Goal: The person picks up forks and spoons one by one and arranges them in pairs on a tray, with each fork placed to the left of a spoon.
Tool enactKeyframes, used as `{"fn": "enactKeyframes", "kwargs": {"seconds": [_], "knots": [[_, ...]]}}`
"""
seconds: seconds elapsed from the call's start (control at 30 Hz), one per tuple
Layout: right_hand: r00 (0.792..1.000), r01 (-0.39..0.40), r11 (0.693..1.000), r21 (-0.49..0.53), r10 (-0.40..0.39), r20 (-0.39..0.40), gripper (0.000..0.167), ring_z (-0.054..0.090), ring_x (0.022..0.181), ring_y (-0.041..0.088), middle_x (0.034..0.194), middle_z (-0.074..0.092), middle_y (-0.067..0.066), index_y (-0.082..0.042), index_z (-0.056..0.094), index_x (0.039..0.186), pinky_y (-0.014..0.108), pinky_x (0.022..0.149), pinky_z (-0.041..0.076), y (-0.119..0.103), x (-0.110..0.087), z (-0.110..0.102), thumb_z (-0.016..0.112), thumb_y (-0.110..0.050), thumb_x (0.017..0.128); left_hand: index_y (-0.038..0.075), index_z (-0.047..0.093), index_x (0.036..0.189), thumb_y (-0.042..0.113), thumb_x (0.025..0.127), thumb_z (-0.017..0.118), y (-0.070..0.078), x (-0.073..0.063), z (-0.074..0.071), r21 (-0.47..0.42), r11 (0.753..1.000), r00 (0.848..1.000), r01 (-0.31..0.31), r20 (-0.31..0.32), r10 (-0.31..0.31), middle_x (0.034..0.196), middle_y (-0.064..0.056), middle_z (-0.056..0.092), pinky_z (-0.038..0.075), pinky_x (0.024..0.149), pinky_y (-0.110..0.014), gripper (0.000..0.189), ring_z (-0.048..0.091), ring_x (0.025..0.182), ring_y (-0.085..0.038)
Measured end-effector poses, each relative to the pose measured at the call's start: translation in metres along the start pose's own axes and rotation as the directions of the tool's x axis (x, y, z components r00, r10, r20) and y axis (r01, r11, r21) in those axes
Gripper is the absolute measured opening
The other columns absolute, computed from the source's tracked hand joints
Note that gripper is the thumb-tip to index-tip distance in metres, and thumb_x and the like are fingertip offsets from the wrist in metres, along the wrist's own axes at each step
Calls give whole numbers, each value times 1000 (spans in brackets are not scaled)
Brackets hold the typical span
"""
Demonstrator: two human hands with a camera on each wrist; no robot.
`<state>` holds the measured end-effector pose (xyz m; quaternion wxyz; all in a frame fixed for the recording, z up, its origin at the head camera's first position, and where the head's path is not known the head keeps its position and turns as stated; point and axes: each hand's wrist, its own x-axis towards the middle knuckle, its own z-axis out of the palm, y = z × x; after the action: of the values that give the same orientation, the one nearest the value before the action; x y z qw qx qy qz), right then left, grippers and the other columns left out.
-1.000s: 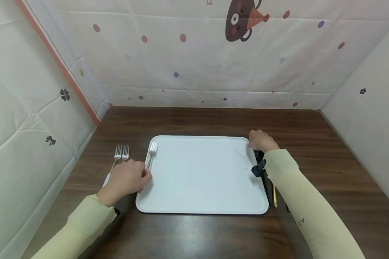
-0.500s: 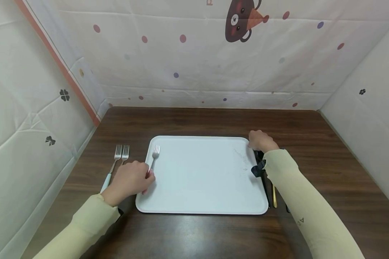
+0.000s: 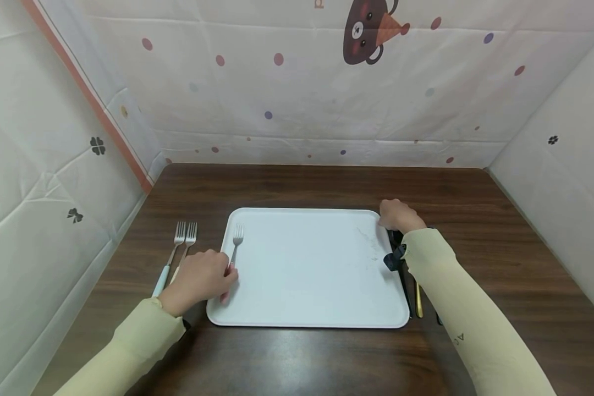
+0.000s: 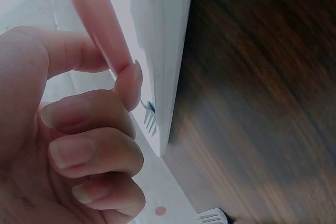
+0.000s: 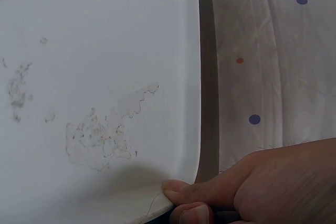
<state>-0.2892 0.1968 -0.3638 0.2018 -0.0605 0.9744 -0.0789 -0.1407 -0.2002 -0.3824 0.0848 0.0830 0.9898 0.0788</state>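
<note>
My left hand (image 3: 200,279) pinches a fork (image 3: 238,235) by its pink handle (image 4: 102,22), between thumb and index finger in the left wrist view. The fork's metal tines point away from me, over the left side of a white rectangular tray (image 3: 317,269). At the tray's far right corner is my right hand (image 3: 400,215). In the right wrist view, the right thumb (image 5: 181,190) lies on the rim with a curled finger below it, gripping the corner. Left of the tray lie two more forks, one with a light blue handle (image 3: 161,279), the other fork (image 3: 191,235) partly behind my left hand.
Along the tray's right edge lie a black utensil (image 3: 406,289) and a gold-coloured one (image 3: 418,302), partly under the right sleeve (image 3: 467,297). Everything rests on a brown wooden table (image 3: 297,187). Printed white sheets (image 3: 302,93) enclose its back and sides.
My left hand has shifted slightly right and toward me, carrying the pink-handled fork further over the tray's left edge. More of the left forks' handles shows. The right hand keeps its place.
</note>
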Motion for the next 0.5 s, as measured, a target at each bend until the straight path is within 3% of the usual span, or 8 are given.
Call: {"fn": "enactKeyframes", "kwargs": {"seconds": [0.5], "knots": [[1000, 0, 1000, -4, 0, 2, 32, 55, 85, 29, 116, 61, 30, 11, 57, 120, 40, 71, 48, 0, 1, 0, 52, -8, 95, 20, 54, 47, 24, 90, 55, 0, 2, 4, -11, 1000, 1000, -20, 9, 20, 48, 2, 49, 30, 44, -28, 43, 44, 46, -14]]}}
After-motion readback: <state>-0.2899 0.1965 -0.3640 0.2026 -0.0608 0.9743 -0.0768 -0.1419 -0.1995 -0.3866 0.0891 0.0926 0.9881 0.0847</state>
